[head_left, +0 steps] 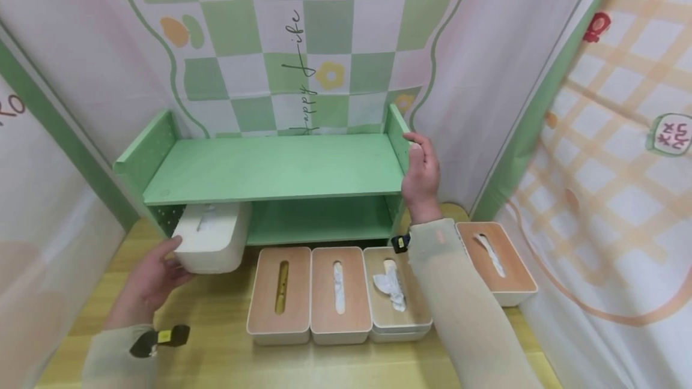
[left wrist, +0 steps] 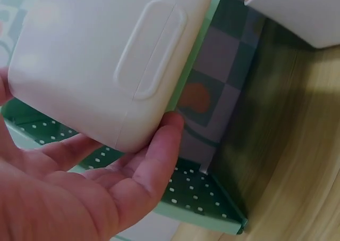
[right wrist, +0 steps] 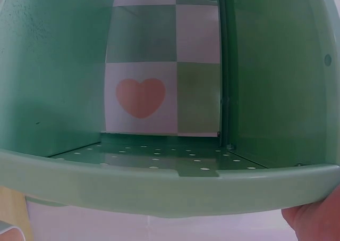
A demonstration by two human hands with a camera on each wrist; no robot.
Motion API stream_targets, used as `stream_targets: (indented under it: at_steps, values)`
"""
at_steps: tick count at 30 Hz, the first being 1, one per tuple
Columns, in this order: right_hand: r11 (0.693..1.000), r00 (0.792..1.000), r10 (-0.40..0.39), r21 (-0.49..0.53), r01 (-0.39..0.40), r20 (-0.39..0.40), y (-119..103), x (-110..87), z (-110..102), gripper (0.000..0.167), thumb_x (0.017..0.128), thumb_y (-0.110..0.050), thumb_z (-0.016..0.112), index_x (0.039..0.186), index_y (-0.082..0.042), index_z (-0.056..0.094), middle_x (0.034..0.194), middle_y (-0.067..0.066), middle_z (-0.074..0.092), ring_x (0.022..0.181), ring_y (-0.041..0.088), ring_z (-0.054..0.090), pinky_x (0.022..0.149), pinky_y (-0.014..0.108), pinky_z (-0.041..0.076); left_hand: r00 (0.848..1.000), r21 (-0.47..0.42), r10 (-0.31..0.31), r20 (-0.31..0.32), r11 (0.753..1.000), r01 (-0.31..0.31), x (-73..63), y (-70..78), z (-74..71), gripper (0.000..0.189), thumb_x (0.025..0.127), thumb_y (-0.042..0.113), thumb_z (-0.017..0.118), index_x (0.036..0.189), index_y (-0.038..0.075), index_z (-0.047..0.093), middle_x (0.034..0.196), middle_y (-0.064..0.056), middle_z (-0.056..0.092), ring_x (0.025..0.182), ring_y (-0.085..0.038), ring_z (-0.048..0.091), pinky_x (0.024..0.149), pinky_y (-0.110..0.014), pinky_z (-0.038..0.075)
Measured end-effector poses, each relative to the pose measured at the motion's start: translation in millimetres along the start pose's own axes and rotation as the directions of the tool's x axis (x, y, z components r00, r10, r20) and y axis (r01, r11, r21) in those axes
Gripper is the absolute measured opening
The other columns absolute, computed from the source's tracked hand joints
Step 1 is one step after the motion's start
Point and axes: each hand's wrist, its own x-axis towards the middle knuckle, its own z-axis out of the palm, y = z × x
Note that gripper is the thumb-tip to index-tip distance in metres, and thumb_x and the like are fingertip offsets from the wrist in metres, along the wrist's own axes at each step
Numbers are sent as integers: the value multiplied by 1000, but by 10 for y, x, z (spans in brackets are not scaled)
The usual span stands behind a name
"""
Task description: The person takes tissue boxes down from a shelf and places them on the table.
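A white tissue box [head_left: 213, 246] sits partly inside the left end of the lower tier of a green two-tier shelf [head_left: 281, 167], its front jutting out past the edge. My left hand [head_left: 154, 278] grips its front left corner, thumb up by the top and fingers beneath. In the left wrist view a smooth face of the white box [left wrist: 85, 49] with a raised oblong panel shows above my curled fingers [left wrist: 154, 161]. At the other end, my right hand [head_left: 423, 180] holds the shelf's right side panel [head_left: 399, 137]; only a bit of that hand [right wrist: 319, 219] appears in the right wrist view.
Three wood-topped tissue boxes [head_left: 337, 299] stand in a row before the shelf on the wooden table [head_left: 216, 341]. Another wood-topped box [head_left: 496, 257] lies right of my right forearm. Behind hangs a checked curtain [head_left: 324, 29].
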Motion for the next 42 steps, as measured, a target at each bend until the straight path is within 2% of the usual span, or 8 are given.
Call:
stream_targets:
  at_steps: [9,15,18,21,23,25,33,42]
  values:
    - [1000,1000,7,-1,-7,-5,368,119,12,44,108,-40,32,135,-17,58,67,4,31,50,16,20,55,33,25,998,5,33,56,999,-34,11,-16,40,78,103,51,46,157,4,14,107,0,63,96,-22,66,85,-42,54]
    - [1000,1000,-9,14,10,-6,170,57,8,40,110,-26,32,135,-7,57,62,1,27,49,9,18,55,32,23,980,-18,23,196,1000,-20,125,-11,-132,45,106,44,42,142,18,33,111,-4,65,101,-25,66,90,-46,52]
    - [1000,1000,-5,16,5,0,-15,0,10,38,109,-19,32,135,-1,55,65,0,28,51,6,18,58,31,24,952,-26,30,304,999,-23,163,-22,-221,28,109,36,39,129,19,49,108,-9,70,100,-29,67,90,-47,52]
    - [1000,1000,-5,14,5,2,-64,-16,9,38,109,-19,33,134,-1,55,64,-2,28,51,6,18,58,31,24,903,-57,61,425,998,-41,184,-35,-273,29,110,26,33,120,19,61,108,-12,71,101,-31,67,90,-49,53]
    - [1000,1000,-9,13,9,1,-55,-14,8,38,109,-18,32,134,0,55,63,-2,27,51,6,18,58,30,23,870,-71,86,485,996,-59,193,-49,-283,34,111,21,29,119,19,63,110,-12,71,101,-32,67,90,-51,52]
    - [1000,1000,-13,17,13,-3,20,11,9,38,109,-18,32,134,-1,56,61,-2,26,50,6,18,56,30,22,854,-78,100,511,995,-69,186,-56,-283,34,111,19,28,121,19,60,111,-13,71,102,-32,68,90,-51,52]
    - [1000,1000,-7,22,7,-10,371,115,24,40,109,-30,33,135,-11,58,60,0,25,49,12,19,55,32,21,858,-57,120,499,993,-106,75,-131,-333,25,110,19,28,130,22,43,112,-10,70,101,-30,68,88,-48,54]
    - [999,1000,-26,25,27,-11,409,130,25,46,107,-45,34,132,-17,59,63,4,26,52,18,20,59,33,24,844,-56,154,514,988,-146,-73,-227,-425,41,109,13,27,135,32,52,115,-7,69,102,-31,67,90,-50,52]
